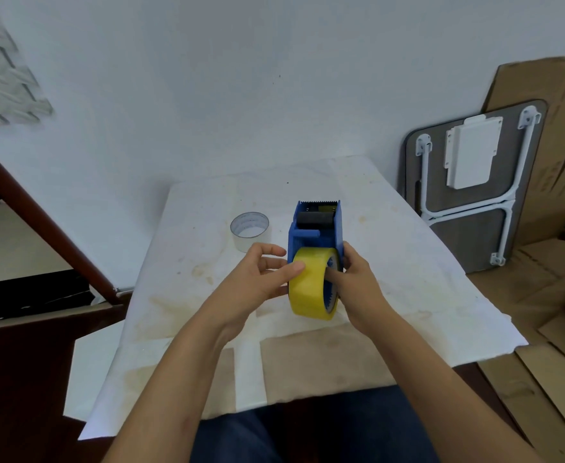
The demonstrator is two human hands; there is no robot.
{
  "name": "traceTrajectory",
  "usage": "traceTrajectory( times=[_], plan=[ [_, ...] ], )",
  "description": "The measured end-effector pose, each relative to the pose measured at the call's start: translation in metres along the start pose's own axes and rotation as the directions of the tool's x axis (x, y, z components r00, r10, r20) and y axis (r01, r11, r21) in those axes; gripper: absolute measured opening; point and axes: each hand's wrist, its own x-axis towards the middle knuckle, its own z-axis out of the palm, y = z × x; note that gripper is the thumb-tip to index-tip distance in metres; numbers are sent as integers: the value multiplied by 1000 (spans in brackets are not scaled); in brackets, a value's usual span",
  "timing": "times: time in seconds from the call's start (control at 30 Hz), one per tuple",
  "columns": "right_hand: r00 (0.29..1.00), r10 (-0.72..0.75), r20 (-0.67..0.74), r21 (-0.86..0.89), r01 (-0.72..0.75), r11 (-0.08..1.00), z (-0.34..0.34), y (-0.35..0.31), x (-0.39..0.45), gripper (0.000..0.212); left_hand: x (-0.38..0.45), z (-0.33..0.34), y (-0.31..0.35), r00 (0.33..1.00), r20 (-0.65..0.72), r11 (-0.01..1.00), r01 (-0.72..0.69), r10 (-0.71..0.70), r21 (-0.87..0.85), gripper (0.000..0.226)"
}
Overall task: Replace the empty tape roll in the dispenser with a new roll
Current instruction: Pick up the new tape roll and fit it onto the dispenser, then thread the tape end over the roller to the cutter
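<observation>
At frame centre, left hand (267, 272) and right hand (354, 279) both clamp the yellow roll (309, 289) into the blue dispenser (314, 228); next, likely threading the tape forward.

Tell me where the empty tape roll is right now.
In the head view, the empty tape roll stands on the paper-covered table, just left of the blue tape dispenser and beyond the left hand, untouched.

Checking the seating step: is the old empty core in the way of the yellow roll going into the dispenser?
No. The empty core sits apart on the table, left of the dispenser. The yellow roll is already at its rear.
</observation>
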Motion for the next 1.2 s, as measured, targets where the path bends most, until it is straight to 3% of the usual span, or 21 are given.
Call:
traceTrajectory(
  times=[0.17, 0.33, 0.5, 0.6, 0.7, 0.77, 0.83, 1.0, 1.2],
  plan=[
    [997, -14, 81, 14, 13, 1000, 5, 0, -1, 27, -1, 1, -6, 985, 174, 965, 52, -7, -257, 69],
    [993, -47, 110, -134, 62, 989, 8, -1, -2, 28, -1, 9, -11, 964, 251, 982, -47, 93, -182, 74],
    [964, 10, 266, -111, 21, 994, 1, -3, 1, 39, 0, 8, -18, 978, 172, 985, -96, 120, -142, 64],
    [989, -68, 134, -130, 86, 988, 1, -9, 1, 52, 5, 5, -22, 990, 78, 984, -101, 113, -147, 67],
    [960, -280, -9, -268, 268, 926, 5, -16, -2, 34, 10, 4, -24, 992, 6, 985, -128, 129, -116, 77],
    [938, -345, 28, -302, 337, 892, 7, -21, -5, 19, 11, 3, -24, 989, -17, 985, -150, 149, -87, 76],
    [941, -323, 106, -300, 340, 891, 9, -26, -7, 8, 13, 2, -25, 984, -33, 982, -178, 177, -54, 73],
    [926, -317, 205, -379, 374, 846, 14, -27, -10, 19, 14, 2, -25, 967, -61, 968, -244, 247, 60, 80],
    [947, -286, 145, -434, 320, 842, 23, -27, -10, 13, 12, 4, -23, 944, -132, 939, -272, 303, 209, 96]
  ],
)
